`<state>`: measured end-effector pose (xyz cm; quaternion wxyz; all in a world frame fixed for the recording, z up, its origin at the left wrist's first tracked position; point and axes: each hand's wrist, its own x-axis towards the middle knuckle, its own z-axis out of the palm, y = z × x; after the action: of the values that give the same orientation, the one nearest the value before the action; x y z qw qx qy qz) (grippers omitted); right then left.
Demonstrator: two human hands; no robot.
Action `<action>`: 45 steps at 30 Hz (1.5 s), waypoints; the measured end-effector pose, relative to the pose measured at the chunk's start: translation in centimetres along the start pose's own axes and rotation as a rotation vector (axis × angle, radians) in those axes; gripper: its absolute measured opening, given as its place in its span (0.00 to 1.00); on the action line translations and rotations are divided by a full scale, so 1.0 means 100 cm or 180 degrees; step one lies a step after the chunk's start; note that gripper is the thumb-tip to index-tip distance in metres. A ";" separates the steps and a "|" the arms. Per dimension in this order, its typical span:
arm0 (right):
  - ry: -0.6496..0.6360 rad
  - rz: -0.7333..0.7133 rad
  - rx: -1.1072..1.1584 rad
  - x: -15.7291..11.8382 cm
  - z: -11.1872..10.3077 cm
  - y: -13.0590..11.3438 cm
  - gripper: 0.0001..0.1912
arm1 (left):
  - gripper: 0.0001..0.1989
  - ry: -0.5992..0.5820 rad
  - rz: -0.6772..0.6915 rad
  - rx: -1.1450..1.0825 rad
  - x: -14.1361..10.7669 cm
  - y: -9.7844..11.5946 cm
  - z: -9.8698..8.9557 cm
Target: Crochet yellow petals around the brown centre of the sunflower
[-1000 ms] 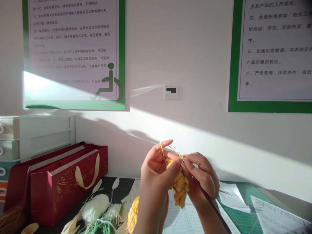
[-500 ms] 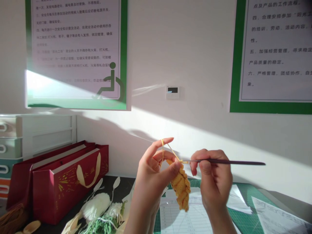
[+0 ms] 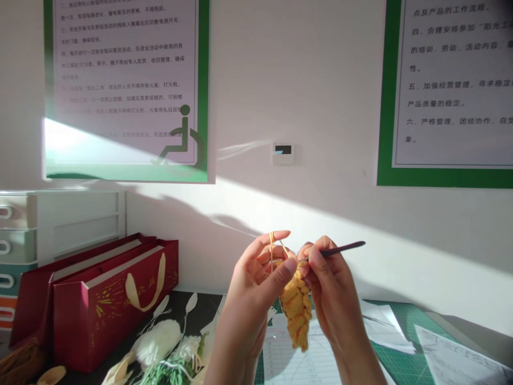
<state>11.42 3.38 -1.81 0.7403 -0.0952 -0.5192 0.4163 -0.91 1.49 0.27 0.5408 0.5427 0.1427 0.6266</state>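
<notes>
A yellow crocheted piece [image 3: 297,315] hangs between my hands, its top edge pinched by the thumb and fingers of my left hand [image 3: 256,278]. Yellow yarn [image 3: 271,248] loops round my raised left index finger and runs down to the piece. My right hand [image 3: 331,283] grips a dark crochet hook [image 3: 344,248], whose handle points right and slightly up. Fingers of that hand touch the piece's upper right edge, and the hook's tip is hidden there.
Red gift bags [image 3: 116,299] stand at the left beside a drawer unit [image 3: 80,219]. White yarn [image 3: 158,342] and green yarn [image 3: 168,371] lie in front. Papers [image 3: 296,353] rest on a green cutting mat [image 3: 401,321]. Behind is a wall with posters.
My right hand has moved left, up against the yellow piece, and the hook's handle now tilts upward. My left index finger sits slightly lower and further right.
</notes>
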 end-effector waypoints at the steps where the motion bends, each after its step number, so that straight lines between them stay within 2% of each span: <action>1: -0.0051 -0.0084 -0.0060 -0.001 0.000 0.000 0.16 | 0.19 0.0066 0.0003 0.0002 -0.001 0.001 0.001; 4: -0.0137 -0.0343 -0.0205 -0.002 0.000 0.003 0.14 | 0.20 0.0196 -0.0082 -0.0058 -0.004 0.003 0.006; 9: -0.0163 -0.0920 -0.0592 -0.002 0.001 0.006 0.09 | 0.32 0.0290 -0.0007 -0.0135 -0.007 0.004 0.006; 11: -0.0119 -0.1566 -0.1209 -0.003 -0.002 0.006 0.06 | 0.36 0.0293 0.0033 -0.0105 -0.008 0.004 0.005; 12: -0.0126 -0.2004 -0.1667 -0.004 -0.005 0.006 0.07 | 0.36 0.0309 0.0055 -0.0070 -0.008 0.003 0.004; 15: -0.0361 -0.3450 -0.3238 -0.007 -0.017 0.007 0.19 | 0.31 0.0477 0.0104 0.0023 -0.010 0.002 0.005; 16: -0.0289 -0.3730 -0.3413 -0.008 -0.021 0.009 0.21 | 0.29 0.0503 0.0055 -0.0044 -0.010 0.003 0.005; 18: -0.0160 -0.3868 -0.3294 -0.008 -0.025 0.013 0.23 | 0.27 0.0389 -0.0258 -0.0332 -0.009 0.004 0.005; 20: -0.0149 -0.3525 -0.2676 -0.008 -0.023 0.016 0.19 | 0.28 0.0128 -0.0673 -0.0633 -0.008 0.005 0.003; 22: -0.0173 -0.2854 -0.1864 -0.007 -0.017 0.016 0.11 | 0.31 -0.0035 -0.0865 -0.0761 -0.005 0.005 0.001; 25: -0.0095 -0.1972 -0.0942 -0.007 -0.008 0.012 0.03 | 0.40 -0.0085 -0.0680 -0.0733 -0.002 0.003 -0.003; 28: 0.0122 -0.1613 -0.0552 -0.007 -0.003 0.006 0.05 | 0.44 -0.0185 -0.0534 -0.0632 0.000 0.003 -0.005; 32: 0.0342 -0.0871 -0.0061 -0.005 0.000 0.000 0.09 | 0.35 -0.0365 -0.0587 -0.0560 0.003 0.003 -0.010; 34: 0.0247 -0.0432 0.0157 -0.003 0.002 -0.002 0.13 | 0.29 -0.0414 -0.0560 -0.0496 0.004 0.003 -0.011; 36: 0.0103 -0.0106 0.0266 -0.002 0.003 -0.001 0.16 | 0.25 -0.0312 -0.0361 -0.0331 0.005 0.002 -0.010; 38: 0.0014 -0.0013 0.0163 -0.001 0.003 0.001 0.15 | 0.24 -0.0121 -0.0148 -0.0163 0.005 0.000 -0.008; 41: 0.0029 -0.0307 -0.0414 -0.001 -0.002 0.005 0.10 | 0.27 0.0069 -0.0059 -0.0048 0.005 -0.004 -0.005; 45: 0.0193 -0.0549 -0.0750 -0.001 -0.010 0.006 0.08 | 0.27 -0.0028 -0.0117 0.0139 0.006 -0.006 -0.007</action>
<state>11.97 4.00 -2.69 0.7724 -0.1490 -0.5482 0.2841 -1.11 2.48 -0.17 0.5409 0.5545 0.1640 0.6108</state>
